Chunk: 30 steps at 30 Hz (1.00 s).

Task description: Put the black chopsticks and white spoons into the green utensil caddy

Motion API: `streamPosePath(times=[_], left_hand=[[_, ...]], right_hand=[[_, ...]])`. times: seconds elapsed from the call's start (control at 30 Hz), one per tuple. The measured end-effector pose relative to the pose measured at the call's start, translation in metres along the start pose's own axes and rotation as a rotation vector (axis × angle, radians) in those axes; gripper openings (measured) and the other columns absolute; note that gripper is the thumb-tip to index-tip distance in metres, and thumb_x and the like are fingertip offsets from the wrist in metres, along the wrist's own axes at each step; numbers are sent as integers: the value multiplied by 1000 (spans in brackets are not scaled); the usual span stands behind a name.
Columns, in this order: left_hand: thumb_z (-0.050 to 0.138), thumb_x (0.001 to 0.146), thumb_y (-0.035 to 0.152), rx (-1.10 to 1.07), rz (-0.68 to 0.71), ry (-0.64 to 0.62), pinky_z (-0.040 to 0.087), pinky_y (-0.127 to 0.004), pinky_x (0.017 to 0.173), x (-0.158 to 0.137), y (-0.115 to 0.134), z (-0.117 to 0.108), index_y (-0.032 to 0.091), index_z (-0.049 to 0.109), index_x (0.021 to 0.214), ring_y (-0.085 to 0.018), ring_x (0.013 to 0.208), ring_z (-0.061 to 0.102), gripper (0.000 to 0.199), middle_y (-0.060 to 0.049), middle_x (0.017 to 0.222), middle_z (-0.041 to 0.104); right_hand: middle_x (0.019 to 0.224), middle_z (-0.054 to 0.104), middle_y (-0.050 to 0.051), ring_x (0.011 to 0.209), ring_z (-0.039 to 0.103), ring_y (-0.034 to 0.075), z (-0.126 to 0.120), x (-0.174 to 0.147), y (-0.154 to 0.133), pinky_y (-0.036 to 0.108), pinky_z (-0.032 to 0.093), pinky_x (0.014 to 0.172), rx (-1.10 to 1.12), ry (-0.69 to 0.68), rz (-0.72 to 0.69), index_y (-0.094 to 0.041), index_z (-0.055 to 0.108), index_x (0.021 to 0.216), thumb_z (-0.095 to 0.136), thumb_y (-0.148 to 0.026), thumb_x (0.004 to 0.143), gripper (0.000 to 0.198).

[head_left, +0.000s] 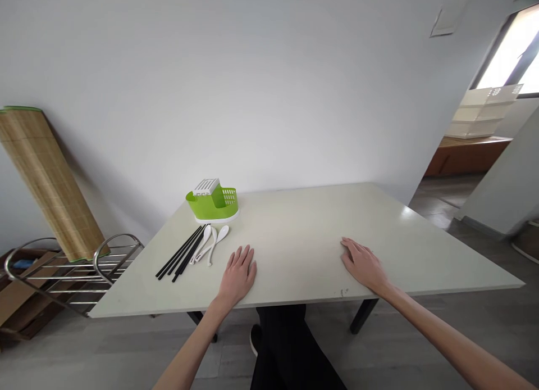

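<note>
My left hand [238,275] lies flat on the pale tabletop [295,227], fingers stretched out and holding nothing. Just to its left are several white spoons [222,233], overlapping one another, and beyond them several black chopsticks [181,252] lie roughly side by side. Behind these, near the wall, stands a green utensil caddy [210,207] with a white base and a white slotted top. My right hand [362,263] rests palm down on the table's right half, fingers out, apart from every object.
A metal rack [76,276] stands on the floor left of the table, with a cardboard box [29,294] by it. A rolled bamboo mat [50,182] leans against the wall [295,86] behind. White stacked boxes [480,112] sit by the window at far right.
</note>
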<state>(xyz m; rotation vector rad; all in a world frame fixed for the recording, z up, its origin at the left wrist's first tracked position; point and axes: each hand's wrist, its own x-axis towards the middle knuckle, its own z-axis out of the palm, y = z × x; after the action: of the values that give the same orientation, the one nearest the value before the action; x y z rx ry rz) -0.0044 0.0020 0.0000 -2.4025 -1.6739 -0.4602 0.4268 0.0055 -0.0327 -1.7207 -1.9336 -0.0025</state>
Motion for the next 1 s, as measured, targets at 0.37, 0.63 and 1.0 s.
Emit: streamPosePath(times=[0.37, 0.63, 1.0], left_hand=[[36, 108, 40, 7, 0, 8, 34, -54, 127, -1, 0, 0, 22, 52, 156, -31, 157, 37, 53, -7, 165, 47], [37, 108, 40, 1, -4, 10, 34, -54, 127, -1, 0, 0, 21, 52, 156, -31, 156, 37, 54, -8, 164, 47], [37, 107, 40, -11, 8, -11, 35, -55, 126, 0, 4, -8, 19, 54, 154, -32, 156, 38, 54, -9, 163, 49]], right_hand=[[152, 61, 11, 137, 59, 32, -3, -1, -4, 49, 46, 115, 6, -10, 28, -21, 62, 139, 39, -31, 100, 47], [150, 63, 12, 135, 61, 32, -2, 0, -4, 51, 47, 114, 11, 0, 20, -20, 63, 139, 40, -30, 99, 47], [152, 62, 11, 136, 60, 32, -5, 0, -4, 50, 47, 115, 8, -11, 33, -19, 64, 138, 39, -30, 100, 47]])
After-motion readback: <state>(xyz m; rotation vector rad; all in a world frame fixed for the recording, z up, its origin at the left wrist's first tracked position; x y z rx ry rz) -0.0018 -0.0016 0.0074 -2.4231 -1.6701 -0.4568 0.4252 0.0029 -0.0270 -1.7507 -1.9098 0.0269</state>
